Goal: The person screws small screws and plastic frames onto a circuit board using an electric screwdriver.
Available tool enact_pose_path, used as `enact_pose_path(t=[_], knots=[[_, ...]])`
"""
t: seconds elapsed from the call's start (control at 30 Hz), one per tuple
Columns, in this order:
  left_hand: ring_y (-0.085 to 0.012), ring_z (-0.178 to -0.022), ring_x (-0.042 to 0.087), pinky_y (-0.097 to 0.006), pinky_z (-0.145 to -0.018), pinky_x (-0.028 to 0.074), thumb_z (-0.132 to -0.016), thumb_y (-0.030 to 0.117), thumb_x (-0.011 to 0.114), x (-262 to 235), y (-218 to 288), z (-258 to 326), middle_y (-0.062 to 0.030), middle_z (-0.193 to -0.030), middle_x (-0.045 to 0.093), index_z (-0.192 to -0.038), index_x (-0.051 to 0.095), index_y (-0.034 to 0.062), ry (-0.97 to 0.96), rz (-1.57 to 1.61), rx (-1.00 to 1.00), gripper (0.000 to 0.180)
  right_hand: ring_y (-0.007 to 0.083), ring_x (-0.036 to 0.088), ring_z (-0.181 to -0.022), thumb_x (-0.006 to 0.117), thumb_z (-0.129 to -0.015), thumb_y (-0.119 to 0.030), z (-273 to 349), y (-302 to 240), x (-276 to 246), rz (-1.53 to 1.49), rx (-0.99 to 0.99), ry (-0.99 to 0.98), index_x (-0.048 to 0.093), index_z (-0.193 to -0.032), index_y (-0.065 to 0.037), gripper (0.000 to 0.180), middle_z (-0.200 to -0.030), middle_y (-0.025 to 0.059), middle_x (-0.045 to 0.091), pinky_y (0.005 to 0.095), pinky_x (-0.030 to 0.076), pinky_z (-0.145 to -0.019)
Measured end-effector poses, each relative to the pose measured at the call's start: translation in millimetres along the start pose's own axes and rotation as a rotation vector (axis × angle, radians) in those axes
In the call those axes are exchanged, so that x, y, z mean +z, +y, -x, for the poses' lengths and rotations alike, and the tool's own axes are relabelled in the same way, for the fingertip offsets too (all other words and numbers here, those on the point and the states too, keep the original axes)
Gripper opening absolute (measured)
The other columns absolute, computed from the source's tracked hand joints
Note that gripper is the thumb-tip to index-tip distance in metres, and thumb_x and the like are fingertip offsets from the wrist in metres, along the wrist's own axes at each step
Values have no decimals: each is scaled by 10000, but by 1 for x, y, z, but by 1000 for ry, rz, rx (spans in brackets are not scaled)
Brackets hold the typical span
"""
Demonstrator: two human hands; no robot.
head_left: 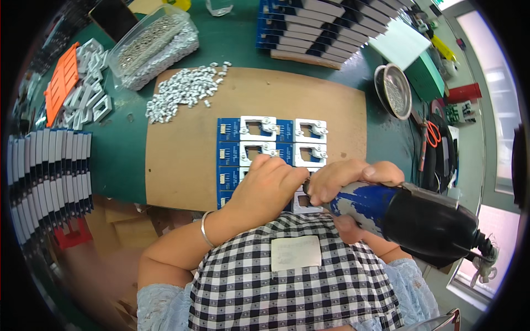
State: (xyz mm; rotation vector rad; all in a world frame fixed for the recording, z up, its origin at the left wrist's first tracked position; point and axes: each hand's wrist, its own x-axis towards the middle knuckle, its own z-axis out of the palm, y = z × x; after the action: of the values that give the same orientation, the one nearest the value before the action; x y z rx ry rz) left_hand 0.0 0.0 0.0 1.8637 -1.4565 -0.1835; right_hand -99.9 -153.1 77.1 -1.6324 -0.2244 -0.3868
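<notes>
Just below the middle of the frame: right hand (353,179) wrapped shut around a powered screwdriver (408,212), its blue scuffed barrel and black rear housing running off toward the lower right, cable trailing from the back. Tip hidden behind the fingers, aimed at the lowest row of blue boards (229,151) fitted with white square frames (310,132). Left hand (270,185) curled closed over that same row, fingertips pinched near the driver's tip; whether a screw sits between them cannot be told.

Boards laid in a tidy grid on a brown cardboard sheet (182,160) over the green surface (121,149).

Likely handling: driver heavy at the rear and rigid, best gripped round the blue barrel close to the nose to steady the tip. Boards thin, light, stiff, probably easily scratched; better pressed flat at the edges than lifted by the frame. Frames hard plastic, light, likely to shift until fastened.

Upper left of the sheet: heap of small white plastic pieces (185,91). Above that, a clear tub of metal parts (149,41). Right of centre: round metal dish (395,91).
</notes>
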Motion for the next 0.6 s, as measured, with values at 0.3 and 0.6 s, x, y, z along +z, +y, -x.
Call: enact_pose_path(t=[0.3,0.6], knots=[[-208,-801,544,-346,-791,391,-786,61,602,-2,-3,3,-24,-770,569,-1021,583,90,84,44,31,238,229,610,-722,750,-847,-313,-3,19,2,-221,-43,177,293,-1338,-162,688,-849,70,573,387,534,-714],[-266,-779,589,-407,-735,415,-811,153,677,-90,-86,-3,-63,-794,651,-815,679,66,436,-371,-423,86,235,602,-675,727,-825,-395,7,12,-9,-312,-128,503,268,-1360,-143,749,-794,78,543,428,537,-695]])
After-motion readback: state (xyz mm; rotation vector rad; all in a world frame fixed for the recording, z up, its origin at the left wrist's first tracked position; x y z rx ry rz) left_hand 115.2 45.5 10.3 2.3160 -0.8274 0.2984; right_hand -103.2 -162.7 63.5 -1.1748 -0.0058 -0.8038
